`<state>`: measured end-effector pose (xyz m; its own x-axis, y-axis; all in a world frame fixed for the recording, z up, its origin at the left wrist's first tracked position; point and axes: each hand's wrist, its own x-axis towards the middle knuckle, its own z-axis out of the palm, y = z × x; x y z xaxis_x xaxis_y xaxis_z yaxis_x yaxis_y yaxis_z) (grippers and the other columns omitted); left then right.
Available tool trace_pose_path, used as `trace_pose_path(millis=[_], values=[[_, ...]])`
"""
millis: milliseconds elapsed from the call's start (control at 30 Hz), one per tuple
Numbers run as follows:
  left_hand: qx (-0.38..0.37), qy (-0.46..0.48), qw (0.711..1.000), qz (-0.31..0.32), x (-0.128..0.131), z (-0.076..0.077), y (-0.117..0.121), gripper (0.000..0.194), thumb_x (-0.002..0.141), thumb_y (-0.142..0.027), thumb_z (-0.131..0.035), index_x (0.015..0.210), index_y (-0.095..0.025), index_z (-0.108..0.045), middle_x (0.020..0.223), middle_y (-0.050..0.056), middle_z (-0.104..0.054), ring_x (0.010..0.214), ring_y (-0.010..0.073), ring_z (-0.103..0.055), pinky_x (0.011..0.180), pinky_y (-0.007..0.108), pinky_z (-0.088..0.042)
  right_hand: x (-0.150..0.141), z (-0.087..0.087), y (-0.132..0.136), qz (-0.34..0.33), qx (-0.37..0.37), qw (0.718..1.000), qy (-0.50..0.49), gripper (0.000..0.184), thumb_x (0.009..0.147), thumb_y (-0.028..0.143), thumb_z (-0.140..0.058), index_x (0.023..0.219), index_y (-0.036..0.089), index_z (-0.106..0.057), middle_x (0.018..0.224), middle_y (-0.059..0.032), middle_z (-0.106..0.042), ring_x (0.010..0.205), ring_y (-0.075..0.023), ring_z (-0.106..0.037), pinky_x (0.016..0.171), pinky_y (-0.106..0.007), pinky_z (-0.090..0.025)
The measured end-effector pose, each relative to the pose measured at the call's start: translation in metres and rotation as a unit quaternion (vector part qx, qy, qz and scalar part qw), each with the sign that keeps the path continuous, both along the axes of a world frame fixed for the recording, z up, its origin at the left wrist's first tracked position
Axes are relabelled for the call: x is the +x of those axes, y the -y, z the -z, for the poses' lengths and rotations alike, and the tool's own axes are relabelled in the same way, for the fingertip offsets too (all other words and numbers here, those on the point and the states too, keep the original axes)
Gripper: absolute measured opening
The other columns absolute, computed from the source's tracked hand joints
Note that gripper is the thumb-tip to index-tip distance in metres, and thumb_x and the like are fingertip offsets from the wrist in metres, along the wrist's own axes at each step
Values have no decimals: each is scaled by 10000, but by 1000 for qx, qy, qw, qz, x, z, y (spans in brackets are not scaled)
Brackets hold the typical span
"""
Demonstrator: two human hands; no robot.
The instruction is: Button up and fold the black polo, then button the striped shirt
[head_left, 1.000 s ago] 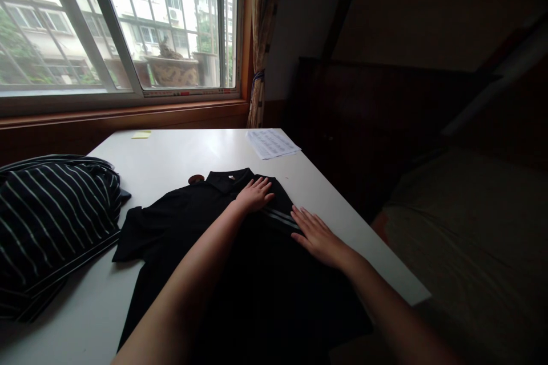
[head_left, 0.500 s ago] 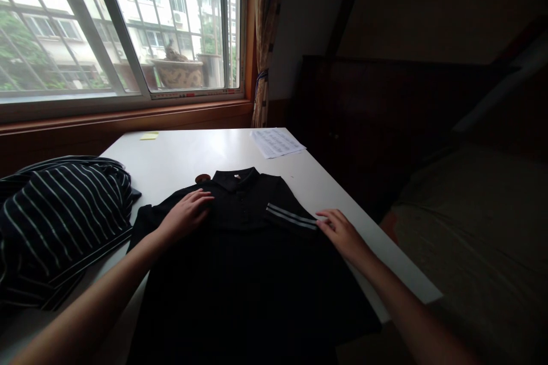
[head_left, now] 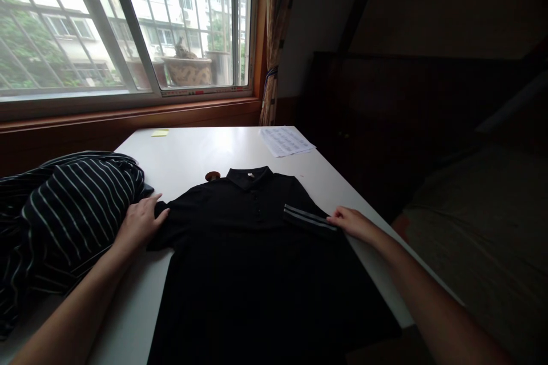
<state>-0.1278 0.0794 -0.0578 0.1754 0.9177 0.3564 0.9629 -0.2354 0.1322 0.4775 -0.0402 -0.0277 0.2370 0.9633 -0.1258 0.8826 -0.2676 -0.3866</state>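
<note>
Centrally, between both hands: shirt, front up. Right hand: fingertips pinch the cuff corner. Left hand: thumb parted, at the opposite sleeve; cannot tell whether it grips. Outside that hand: striped cloth. Beyond both: disc, then papers. Advisable: light, even outward tension, collar centred.

Daylight enters by the window; the scene outside is pale and washed out. Glare noted on the table toward its far edge; the surface dulls to grey at near left. Beyond the table's right edge, deep shadow, detail barely legible. Shirt underexposed, lower folds lost. Focus slightly soft; wide-angle stretch toward the frame's sides.
</note>
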Motion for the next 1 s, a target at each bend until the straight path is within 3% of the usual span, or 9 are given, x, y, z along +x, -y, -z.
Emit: trace_pose_path(millis=[200, 300, 433, 533, 667, 800, 867, 1000], values=[[-36, 91, 995, 3, 5, -10, 3, 646, 850, -517, -503, 1367, -130, -489, 1095, 136, -606, 1050, 320, -588, 948, 473, -466, 13, 4, -2, 13, 7, 1000, 27, 222, 788, 399, -611, 687, 206, -570, 711, -37, -663, 713, -200, -611, 591, -265, -374], [-72, 158, 985, -6, 4, -20, 8, 718, 785, -537, -577, 1378, -142, -489, 1023, 103, -580, 998, 308, -608, 908, 481, -512, 8, -3, -4, 2, 30, 995, 96, 184, 774, 381, -626, 718, 210, -589, 759, -57, -668, 763, -225, -616, 638, -292, -401], [-93, 304, 948, 6, 10, -33, 15, 707, 743, -480, -640, 1357, -158, -500, 1060, 87, -579, 996, 269, -644, 883, 451, -566, -24, -21, -9, -13, 120, 976, 182, 193, 790, 351, -619, 916, 206, -642, 942, -99, -666, 878, -258, -605, 773, -349, -428], [-31, 377, 925, 27, 23, -44, 23, 588, 780, -423, -634, 1297, -160, -537, 1143, 97, -564, 1066, 254, -634, 913, 434, -574, -69, -37, -10, -69, 174, 968, 165, 197, 852, 314, -561, 986, 198, -647, 954, -103, -657, 902, -258, -593, 814, -365, -430], [98, 327, 937, 74, 41, -61, 39, 364, 877, -349, -587, 1211, -206, -596, 1210, 82, -524, 1078, 228, -615, 937, 439, -575, -134, -49, -4, -189, 176, 965, 38, 179, 904, 297, -525, 1001, 217, -652, 926, -68, -663, 892, -226, -600, 807, -338, -446], [166, 207, 943, 200, 61, -76, 64, 325, 926, -210, -576, 1244, -280, -590, 1208, 52, -556, 1102, 213, -602, 984, 430, -551, -184, -47, -1, -244, 138, 950, -134, 194, 919, 329, -538, 1032, 223, -655, 938, -45, -677, 846, -193, -630, 785, -321, -464], [157, 164, 927, 297, 76, -81, 80, 397, 932, -134, -561, 1290, -304, -568, 1234, 50, -562, 1162, 217, -583, 1017, 418, -532, -202, -42, -5, -248, 99, 931, -247, 247, 944, 374, -505, 1090, 220, -631, 911, -41, -678, 804, -182, -646, 759, -316, -481], [34, 143, 881, 449, 116, -86, 112, 408, 970, -145, -513, 1360, -264, -520, 1315, 90, -569, 1178, 213, -594, 955, 342, -576, -230, -27, -23, -178, -15, 866, -466, 419, 948, 503, -476, 1254, 219, -506, 946, -53, -656, 744, -165, -648, 697, -314, -519]])
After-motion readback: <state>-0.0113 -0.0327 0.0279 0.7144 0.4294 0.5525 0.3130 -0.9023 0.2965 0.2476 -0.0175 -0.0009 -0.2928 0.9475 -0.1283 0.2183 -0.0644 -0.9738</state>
